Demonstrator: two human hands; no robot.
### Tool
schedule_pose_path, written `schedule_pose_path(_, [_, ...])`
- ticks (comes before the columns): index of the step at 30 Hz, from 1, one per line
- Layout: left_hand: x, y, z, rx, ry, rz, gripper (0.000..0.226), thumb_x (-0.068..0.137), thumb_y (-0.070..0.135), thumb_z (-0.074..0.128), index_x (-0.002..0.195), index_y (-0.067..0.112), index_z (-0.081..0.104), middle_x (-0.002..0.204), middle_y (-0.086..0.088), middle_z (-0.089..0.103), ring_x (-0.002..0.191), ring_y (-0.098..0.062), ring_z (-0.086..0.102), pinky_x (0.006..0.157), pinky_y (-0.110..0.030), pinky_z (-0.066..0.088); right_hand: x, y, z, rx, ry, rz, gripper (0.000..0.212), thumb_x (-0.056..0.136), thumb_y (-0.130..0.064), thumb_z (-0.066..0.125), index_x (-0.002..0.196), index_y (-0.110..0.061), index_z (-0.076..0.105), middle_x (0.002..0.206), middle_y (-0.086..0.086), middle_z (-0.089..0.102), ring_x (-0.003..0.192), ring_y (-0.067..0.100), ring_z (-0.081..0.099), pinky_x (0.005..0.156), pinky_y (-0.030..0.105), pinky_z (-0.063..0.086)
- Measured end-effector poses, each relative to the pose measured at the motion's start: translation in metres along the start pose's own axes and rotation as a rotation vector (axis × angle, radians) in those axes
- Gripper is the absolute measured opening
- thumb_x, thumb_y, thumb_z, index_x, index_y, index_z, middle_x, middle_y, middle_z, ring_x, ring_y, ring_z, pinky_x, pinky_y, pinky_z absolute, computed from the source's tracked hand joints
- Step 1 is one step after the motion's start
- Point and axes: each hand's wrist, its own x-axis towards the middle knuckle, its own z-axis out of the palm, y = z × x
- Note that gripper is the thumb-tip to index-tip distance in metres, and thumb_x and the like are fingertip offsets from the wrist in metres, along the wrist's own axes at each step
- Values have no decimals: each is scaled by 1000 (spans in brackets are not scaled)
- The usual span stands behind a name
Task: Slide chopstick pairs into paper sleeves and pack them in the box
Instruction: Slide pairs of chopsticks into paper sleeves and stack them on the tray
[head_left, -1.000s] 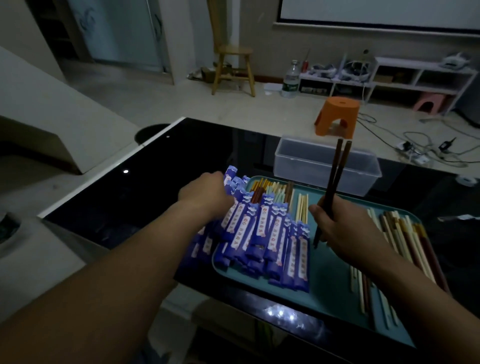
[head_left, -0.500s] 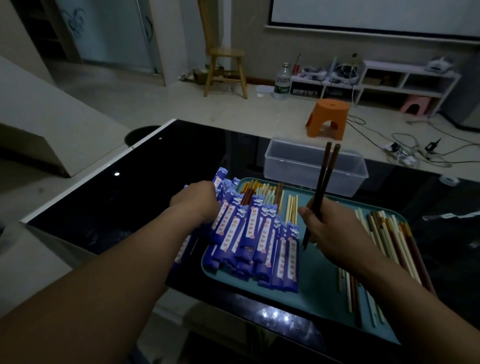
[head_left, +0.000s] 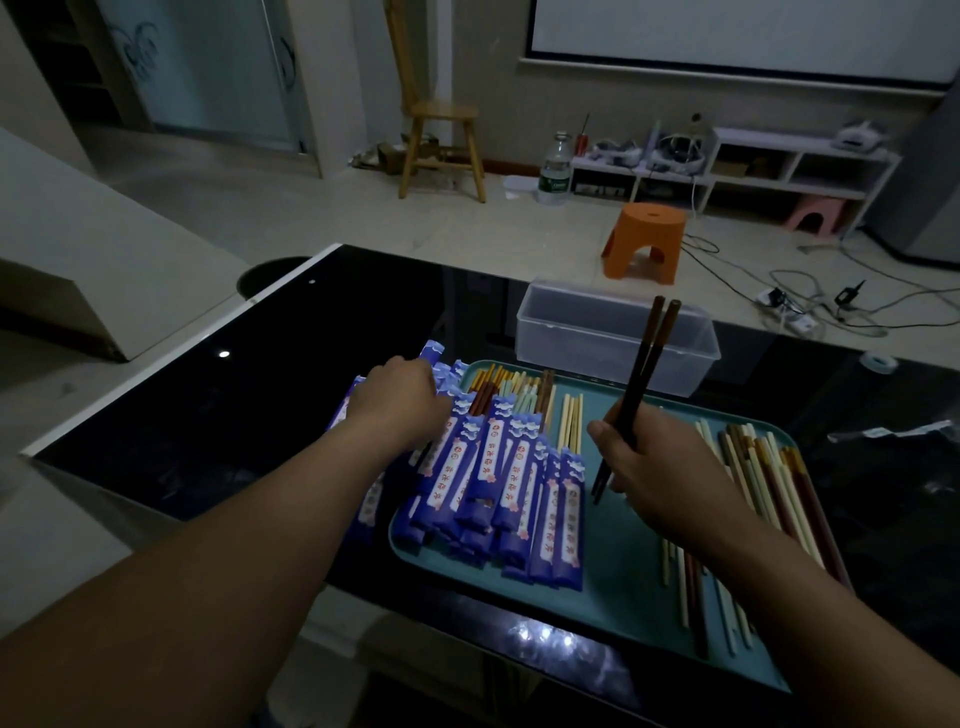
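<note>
Dim room, glossy black worktop (head_left: 260, 415) with a teal tray (head_left: 613, 571) on it. Over the tray the right hand (head_left: 660, 467) grips a dark chopstick pair (head_left: 649, 353), long axis nearly upright, thick ends tilted toward the clear box (head_left: 597, 338) behind. Blue sleeves (head_left: 498, 467) lie front to back; the left hand (head_left: 400, 400) rests on them, fingers hidden, grasp unclear.

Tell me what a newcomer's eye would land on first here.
First, the pair of dark chopsticks held upright in the right hand above the teal tray. Next, the heap of blue paper sleeves on the tray's left side, with the left hand resting on it. Beyond the tray stands a clear box, and on the floor behind it a bright orange stool.
</note>
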Motion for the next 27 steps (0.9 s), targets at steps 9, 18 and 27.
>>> schedule_pose_path(9, [7,10,15,-28,-154,-26,33,96,43,66,78,16,57,76,-5,63,64,-21,60,63,-33,53,0,1,-2,16,-5,-3,12,105,-41,52,97,-34,58,88,-5,66,79,7,66,69,29,54])
schedule_pose_path(18, [-4,15,-32,-608,30,-65,9,102,25,56,97,19,50,93,-6,68,74,-20,70,64,-35,52,0,4,-5,6,-6,20,16,105,-43,53,95,-32,59,84,-3,68,76,9,67,74,38,60])
schedule_pose_path(27, [-44,101,-15,-1151,-483,31,43,110,42,39,109,5,61,69,-1,43,58,-13,37,54,-27,34,-3,11,-14,90,3,101,15,104,-41,57,95,-29,62,83,-2,71,68,9,71,64,35,61])
